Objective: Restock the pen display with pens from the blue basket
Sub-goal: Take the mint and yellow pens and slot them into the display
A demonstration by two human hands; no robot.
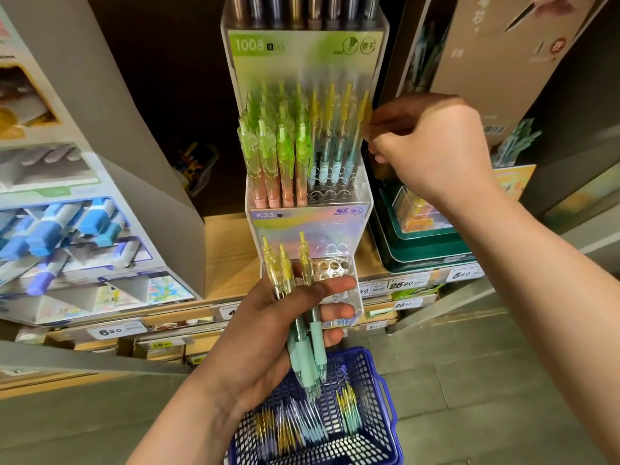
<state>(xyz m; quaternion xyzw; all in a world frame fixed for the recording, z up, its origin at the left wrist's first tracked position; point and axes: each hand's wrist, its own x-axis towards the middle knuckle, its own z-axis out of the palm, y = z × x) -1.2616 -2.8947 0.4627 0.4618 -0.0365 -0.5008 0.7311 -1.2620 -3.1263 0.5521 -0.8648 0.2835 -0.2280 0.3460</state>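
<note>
A clear acrylic pen display stands on the wooden shelf, its middle tier filled with green-topped pens on the left and yellow-topped pens on the right. My right hand pinches the rightmost yellow-topped pen at the tier's right edge. My left hand is held below the display and grips a bunch of three yellow-and-teal pens, tips down. The blue basket sits on the floor beneath, with several pens lying in it.
The display's bottom tier shows open holes. A grey cardboard stand with blue and purple items is at the left. A green box and a tall brown carton are at the right. Price tags line the shelf edge.
</note>
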